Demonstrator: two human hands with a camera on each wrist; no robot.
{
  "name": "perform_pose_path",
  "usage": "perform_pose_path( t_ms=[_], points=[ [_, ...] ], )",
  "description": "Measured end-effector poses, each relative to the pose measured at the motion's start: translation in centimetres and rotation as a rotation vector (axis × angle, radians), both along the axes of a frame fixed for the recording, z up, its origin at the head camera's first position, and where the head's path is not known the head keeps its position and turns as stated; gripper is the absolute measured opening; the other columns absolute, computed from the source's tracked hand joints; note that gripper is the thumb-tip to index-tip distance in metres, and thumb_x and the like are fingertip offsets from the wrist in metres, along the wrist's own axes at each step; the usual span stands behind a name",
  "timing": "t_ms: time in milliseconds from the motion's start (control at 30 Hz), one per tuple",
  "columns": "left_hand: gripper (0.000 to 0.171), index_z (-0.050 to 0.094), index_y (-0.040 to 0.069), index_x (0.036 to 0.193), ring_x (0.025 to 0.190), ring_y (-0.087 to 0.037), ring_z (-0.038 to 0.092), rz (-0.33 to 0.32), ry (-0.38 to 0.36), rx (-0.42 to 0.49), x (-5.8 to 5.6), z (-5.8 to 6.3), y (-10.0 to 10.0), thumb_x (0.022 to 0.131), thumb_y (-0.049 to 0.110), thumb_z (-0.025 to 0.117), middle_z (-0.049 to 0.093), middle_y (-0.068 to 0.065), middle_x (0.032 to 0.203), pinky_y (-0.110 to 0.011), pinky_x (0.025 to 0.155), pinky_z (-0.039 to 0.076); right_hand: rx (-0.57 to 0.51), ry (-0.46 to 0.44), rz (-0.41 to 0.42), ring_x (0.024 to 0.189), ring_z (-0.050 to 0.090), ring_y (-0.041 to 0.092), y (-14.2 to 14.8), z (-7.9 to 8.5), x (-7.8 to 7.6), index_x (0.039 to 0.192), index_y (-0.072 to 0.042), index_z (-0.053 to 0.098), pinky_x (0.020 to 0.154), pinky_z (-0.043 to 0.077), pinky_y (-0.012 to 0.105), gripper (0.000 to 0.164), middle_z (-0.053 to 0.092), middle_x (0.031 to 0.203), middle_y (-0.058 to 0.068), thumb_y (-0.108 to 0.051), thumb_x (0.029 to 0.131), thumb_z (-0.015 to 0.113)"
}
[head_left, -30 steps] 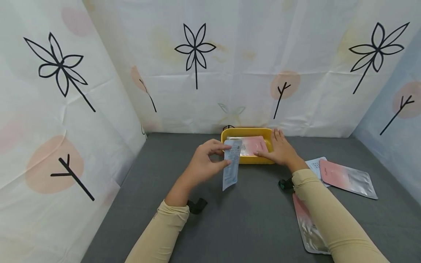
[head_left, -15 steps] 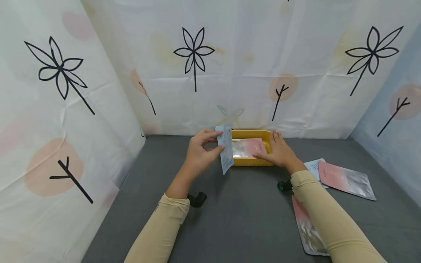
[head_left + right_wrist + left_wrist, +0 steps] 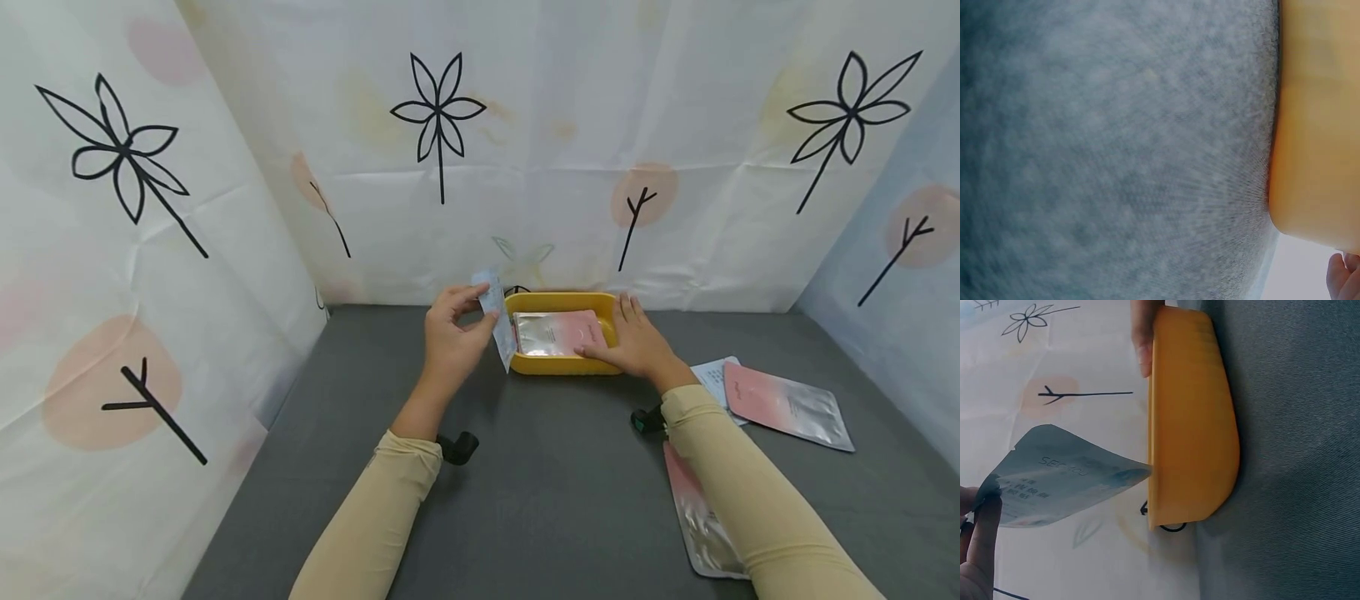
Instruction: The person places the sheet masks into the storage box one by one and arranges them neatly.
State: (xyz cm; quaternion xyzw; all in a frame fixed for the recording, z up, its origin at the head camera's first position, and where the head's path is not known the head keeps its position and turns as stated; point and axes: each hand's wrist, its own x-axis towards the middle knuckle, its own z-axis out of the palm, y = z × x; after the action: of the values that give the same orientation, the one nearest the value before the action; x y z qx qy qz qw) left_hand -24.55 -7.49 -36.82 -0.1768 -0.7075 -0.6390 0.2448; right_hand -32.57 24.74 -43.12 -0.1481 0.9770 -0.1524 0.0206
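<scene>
My left hand [image 3: 455, 333] pinches a thin light blue packet [image 3: 498, 317] between thumb and fingers. In the left wrist view this packet [image 3: 1063, 475] is printed and bent, its pointed corner near the rim of the yellow bin [image 3: 1194, 425]. The head view shows the packet upright at the left end of the bin [image 3: 566, 366]. A pink and silver packet [image 3: 558, 332] lies in the bin. My right hand [image 3: 637, 346] rests at the bin's right end with its fingers straight and spread, its thumb over the front rim. In the right wrist view, fingers [image 3: 1344, 278] show beneath the bin's corner.
On the grey table [image 3: 555, 483], a pink and silver packet [image 3: 787, 406] partly covers a light blue one [image 3: 711, 379] at the right. Another pink and silver packet [image 3: 701, 517] lies partly under my right sleeve [image 3: 750, 483]. A patterned white cloth [image 3: 540, 192] stands behind the bin.
My left hand has moved left and upward with the light blue packet, from in front of the bin to its left end. My right hand stays at the right end.
</scene>
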Motion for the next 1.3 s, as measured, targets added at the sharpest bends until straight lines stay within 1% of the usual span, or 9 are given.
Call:
perform_pose_path(
  t_ms=[133,200,333,433,533,733,967,1167,1300],
  points=[
    [0.041,0.070,-0.009,0.130,0.110,-0.041,0.070,0.009,-0.006,0.031,-0.3,-0.5,0.1,0.090,-0.012,0.076,0.060,-0.024,0.122,-0.031,0.084,0.066,0.011,-0.002,-0.005,0.164,-0.008,0.047,0.0,0.0,-0.2,0.166,0.007,-0.003,0.132,0.007,0.065,0.126,-0.007,0.176,0.028,-0.081,0.094,0.052],
    [0.041,0.070,-0.009,0.130,0.110,-0.040,0.071,0.016,-0.019,0.027,-0.4,-0.7,0.1,0.090,-0.011,0.077,0.060,-0.023,0.122,-0.032,0.084,0.066,0.014,-0.004,-0.008,0.164,-0.008,0.047,0.0,0.0,-0.2,0.166,0.007,-0.003,0.132,0.007,0.065,0.126,-0.007,0.176,0.028,-0.081,0.094,0.051],
    [0.036,0.072,-0.003,0.128,0.105,-0.035,0.072,0.021,-0.066,-0.038,-0.3,-1.3,0.0,0.092,-0.003,0.079,0.060,-0.019,0.122,-0.025,0.075,0.064,0.016,-0.005,-0.010,0.164,-0.007,0.047,0.0,0.0,-0.2,0.166,0.008,-0.003,0.132,0.007,0.064,0.126,-0.007,0.176,0.028,-0.080,0.094,0.052],
    [0.031,0.074,0.002,0.126,0.101,-0.033,0.071,-0.002,-0.101,-0.086,-0.2,-1.5,0.0,0.096,0.002,0.077,0.059,-0.018,0.124,-0.021,0.068,0.059,0.024,-0.002,-0.008,0.164,-0.007,0.047,0.0,0.0,-0.2,0.165,0.009,-0.003,0.133,0.007,0.063,0.123,-0.007,0.176,0.029,-0.078,0.096,0.050],
    [0.027,0.074,0.005,0.125,0.100,-0.032,0.070,-0.034,-0.129,-0.117,-0.2,-1.7,0.0,0.098,0.006,0.076,0.058,-0.019,0.125,-0.021,0.068,0.057,0.031,-0.002,-0.008,0.164,-0.007,0.047,0.0,0.0,-0.2,0.164,0.010,-0.004,0.133,0.006,0.062,0.120,-0.007,0.175,0.030,-0.078,0.098,0.046],
    [0.027,0.073,0.006,0.125,0.102,-0.028,0.069,-0.090,-0.172,-0.167,-0.2,-2.0,-0.1,0.099,0.011,0.076,0.059,-0.014,0.124,-0.027,0.077,0.060,0.033,0.003,-0.016,0.164,-0.005,0.048,-0.1,-0.1,-0.3,0.164,0.010,-0.004,0.133,0.005,0.062,0.119,-0.007,0.176,0.029,-0.080,0.099,0.040],
    [0.028,0.073,0.006,0.126,0.106,-0.030,0.070,-0.119,-0.193,-0.201,-0.4,-2.2,-0.3,0.099,0.012,0.076,0.059,-0.018,0.126,-0.050,0.091,0.062,0.032,-0.002,-0.025,0.165,-0.006,0.046,0.1,0.1,-0.3,0.165,0.008,-0.005,0.133,0.006,0.061,0.120,-0.008,0.176,0.028,-0.082,0.098,0.040],
    [0.046,0.064,0.009,0.141,0.116,-0.032,0.068,-0.101,-0.233,-0.254,-0.7,-2.2,-0.2,0.098,0.019,0.078,0.060,-0.016,0.129,-0.050,0.101,0.059,0.030,0.000,-0.025,0.165,-0.006,0.046,0.1,0.1,-0.2,0.165,0.008,-0.004,0.133,0.007,0.062,0.121,-0.007,0.176,0.028,-0.081,0.098,0.041],
    [0.059,0.056,0.009,0.149,0.123,-0.037,0.064,-0.108,-0.219,-0.344,-1.5,-2.1,-0.2,0.097,0.024,0.080,0.058,-0.015,0.133,-0.051,0.106,0.055,0.023,0.003,-0.018,0.165,-0.006,0.046,-0.1,0.2,-0.1,0.165,0.009,-0.003,0.133,0.007,0.062,0.121,-0.006,0.176,0.029,-0.080,0.098,0.043]
  ],
)
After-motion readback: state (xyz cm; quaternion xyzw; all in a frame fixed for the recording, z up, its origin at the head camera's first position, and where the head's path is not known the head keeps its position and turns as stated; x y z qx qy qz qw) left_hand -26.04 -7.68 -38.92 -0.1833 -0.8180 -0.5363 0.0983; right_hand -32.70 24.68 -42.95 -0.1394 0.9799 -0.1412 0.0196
